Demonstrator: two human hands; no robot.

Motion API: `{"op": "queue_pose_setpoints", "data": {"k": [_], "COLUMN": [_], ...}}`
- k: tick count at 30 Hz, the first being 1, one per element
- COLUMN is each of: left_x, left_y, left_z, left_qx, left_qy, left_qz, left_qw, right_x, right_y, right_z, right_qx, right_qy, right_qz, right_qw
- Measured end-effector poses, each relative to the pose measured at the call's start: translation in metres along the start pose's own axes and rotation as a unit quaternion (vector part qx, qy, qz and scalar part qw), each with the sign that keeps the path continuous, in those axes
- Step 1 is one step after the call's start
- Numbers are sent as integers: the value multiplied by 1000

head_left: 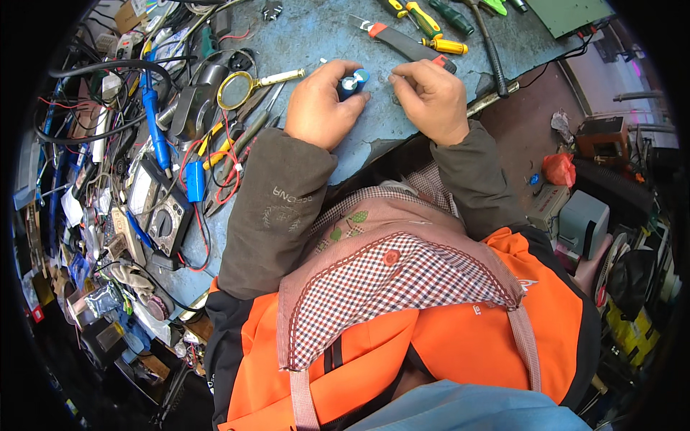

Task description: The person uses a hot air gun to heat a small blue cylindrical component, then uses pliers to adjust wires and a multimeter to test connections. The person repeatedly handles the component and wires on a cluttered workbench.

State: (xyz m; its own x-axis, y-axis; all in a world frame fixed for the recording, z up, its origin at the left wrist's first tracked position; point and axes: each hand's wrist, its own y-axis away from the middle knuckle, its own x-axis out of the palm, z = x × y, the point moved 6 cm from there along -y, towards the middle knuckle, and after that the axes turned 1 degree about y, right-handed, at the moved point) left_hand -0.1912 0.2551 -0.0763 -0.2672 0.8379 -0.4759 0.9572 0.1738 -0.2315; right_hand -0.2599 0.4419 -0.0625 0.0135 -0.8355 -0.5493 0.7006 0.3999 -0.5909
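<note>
My left hand point(320, 105) is wrapped round a pair of short blue cylinders point(348, 89), which look like battery cells, standing side by side with their ends up. Thumb and fingers press on them just above the worn blue workbench point(381, 133). A little to the right, my right hand point(434, 99) is closed, thumb and forefinger together near the cells but apart from them. Whatever those fingertips hold, if anything, is too small to make out. Beside my left hand lies a magnifying glass point(236, 90) with a brass-coloured rim.
Beyond my hands lie a red-and-black handled knife point(410, 47) and a yellow screwdriver point(449, 47). At left are a blue soldering iron point(152, 115), an analog multimeter point(169, 219), pliers and tangled wires. A green metal box point(568, 14) sits far right, near the bench edge.
</note>
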Motion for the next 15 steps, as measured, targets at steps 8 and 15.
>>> {"op": "queue_pose_setpoints", "data": {"k": [8, 15], "left_x": [-4, -3], "left_y": [3, 3], "left_z": [-8, -6], "left_qx": [-25, -10], "left_qy": [-3, 0], "left_qz": [4, 0], "left_qw": [1000, 1000], "right_x": [0, -2], "right_y": [0, 1], "right_z": [0, 0], "right_qx": [-6, -3], "right_qy": [4, 0], "right_qz": [-3, -11], "right_qw": [1000, 1000]}}
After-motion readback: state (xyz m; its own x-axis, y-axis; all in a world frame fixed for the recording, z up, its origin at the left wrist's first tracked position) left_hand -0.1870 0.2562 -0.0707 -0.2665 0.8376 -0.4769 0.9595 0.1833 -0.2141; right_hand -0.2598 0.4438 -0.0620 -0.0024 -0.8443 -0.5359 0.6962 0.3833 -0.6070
